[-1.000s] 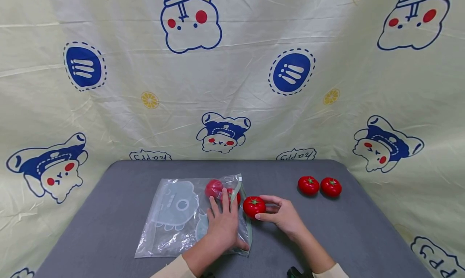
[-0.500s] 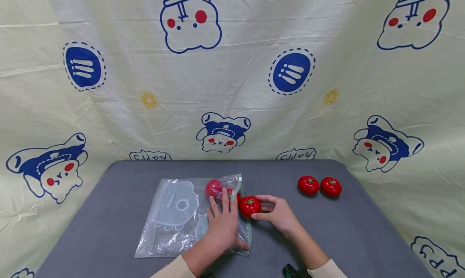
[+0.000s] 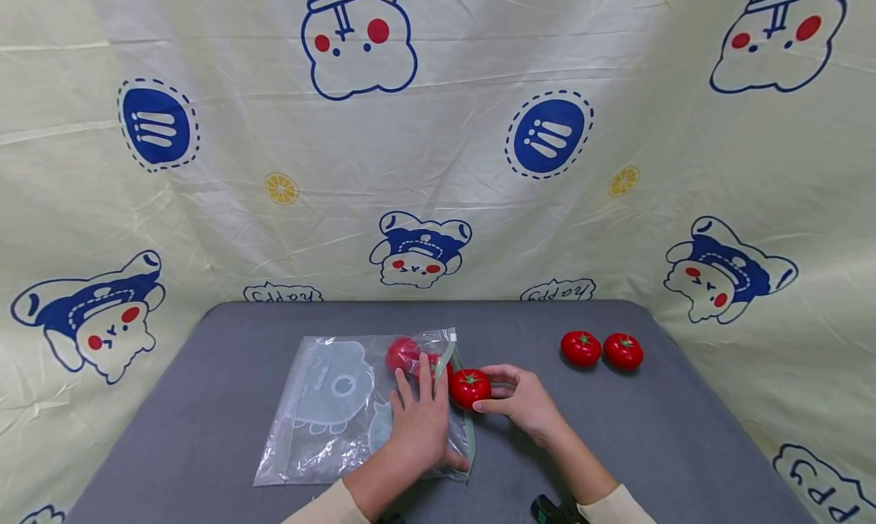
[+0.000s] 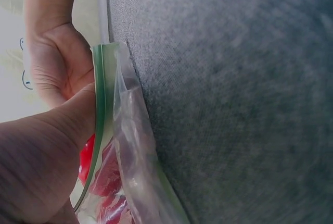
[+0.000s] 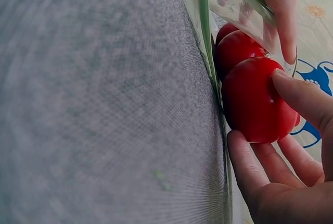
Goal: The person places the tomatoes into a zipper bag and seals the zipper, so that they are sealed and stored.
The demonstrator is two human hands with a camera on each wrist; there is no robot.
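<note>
We found the right hand (image 3: 516, 404) gripping a tomato (image 3: 470, 389), which had shifted left over the last second to the mouth of the bag (image 3: 352, 425), near two inner tomatoes (image 3: 402, 354). The left hand (image 3: 420, 425) lay there (fingers spread). We judged the held tomato's entry begun, not complete.

Super glossy tomatoes (image 3: 471, 389), shiny crinkly plastic zip bag (image 3: 335, 433), and matt, kinda rough-looking cloth (image 3: 547, 455) low in the frame.
</note>
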